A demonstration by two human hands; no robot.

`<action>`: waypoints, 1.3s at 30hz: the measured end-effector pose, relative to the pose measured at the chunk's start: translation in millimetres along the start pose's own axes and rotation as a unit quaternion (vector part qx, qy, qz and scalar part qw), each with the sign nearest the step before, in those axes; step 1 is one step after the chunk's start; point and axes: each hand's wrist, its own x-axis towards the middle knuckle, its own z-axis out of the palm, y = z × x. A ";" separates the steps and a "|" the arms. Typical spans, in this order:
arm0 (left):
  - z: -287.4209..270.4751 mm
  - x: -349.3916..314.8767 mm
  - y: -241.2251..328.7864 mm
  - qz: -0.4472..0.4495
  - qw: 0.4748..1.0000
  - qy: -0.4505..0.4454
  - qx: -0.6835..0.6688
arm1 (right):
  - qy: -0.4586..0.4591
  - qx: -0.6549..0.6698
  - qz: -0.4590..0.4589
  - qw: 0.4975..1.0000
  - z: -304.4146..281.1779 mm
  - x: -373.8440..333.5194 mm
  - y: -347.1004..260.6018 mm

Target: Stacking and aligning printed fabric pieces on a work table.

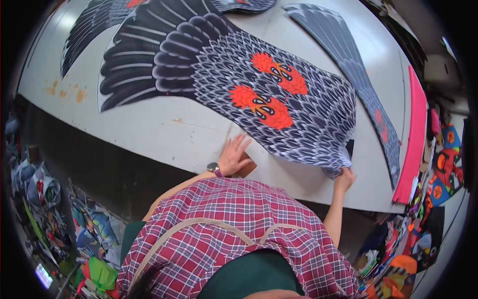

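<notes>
A large cut piece of printed fabric [219, 70] lies across the table, black and grey with a feather pattern, a fanned tail at the left and two red bird heads. My right hand [344, 179] pinches its near right corner, which is lifted and folded over. Beside the fabric's near edge, my left hand [234, 155] rests with fingers stretched out, a watch [213, 167] on its wrist. A small brown block [246, 170] sits next to that hand, partly hidden by it; whether they touch I cannot tell.
The white table [149, 127] curves away to both sides. A narrow grey feather-printed piece [348, 55] lies to the right, near a pink fabric strip [412, 134]. More dark printed pieces [92, 32] lie at the far left. Colourful fabric heaps [94, 226] crowd the floor on both sides.
</notes>
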 end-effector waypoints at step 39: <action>-142.7 -175.0 -133.1 -0.158 0.954 -0.087 0.241 | -0.112 0.041 0.074 0.990 -69.0 26.7 119.5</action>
